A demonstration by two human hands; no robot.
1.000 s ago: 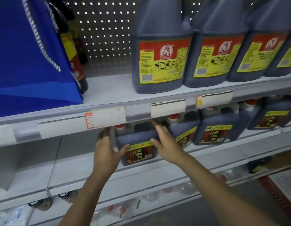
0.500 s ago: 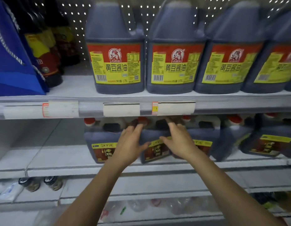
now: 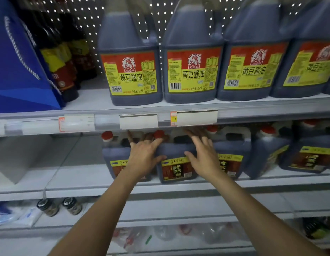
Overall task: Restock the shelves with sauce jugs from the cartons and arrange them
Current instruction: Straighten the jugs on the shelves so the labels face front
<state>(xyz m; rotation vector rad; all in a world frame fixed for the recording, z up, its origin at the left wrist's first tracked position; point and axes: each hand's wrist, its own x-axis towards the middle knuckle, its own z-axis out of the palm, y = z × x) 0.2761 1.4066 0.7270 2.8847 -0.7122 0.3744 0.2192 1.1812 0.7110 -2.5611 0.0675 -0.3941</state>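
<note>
— Both hands clasp one dark jug (image 3: 176,163) on the middle shelf (image 3: 179,189): left hand (image 3: 144,157) curled over its upper left shoulder, thumb on the front, fingers reaching back by the red cap (image 3: 159,134).

— And the right?

— Right hand (image 3: 204,159) lies on the upper right corner, fingers spread over the top near the moulded handle, thumb pressed to the front just above the yellow-and-brown label. Both forearms stretch up from below, bare.

— Where does the jug stand?

— Upright at the shelf's front edge, between two like jugs (image 3: 232,159) that touch it or nearly do.

— Materials?

— Squarish translucent plastic, dark liquid inside, glossy labels. Above, on the top shelf (image 3: 252,109), stand taller jugs (image 3: 131,71) with red-and-yellow labels before a perforated metal back panel (image 3: 90,19); white price tags (image 3: 138,121) sit in the rail. A blue box (image 3: 18,71) stands at left.
</note>
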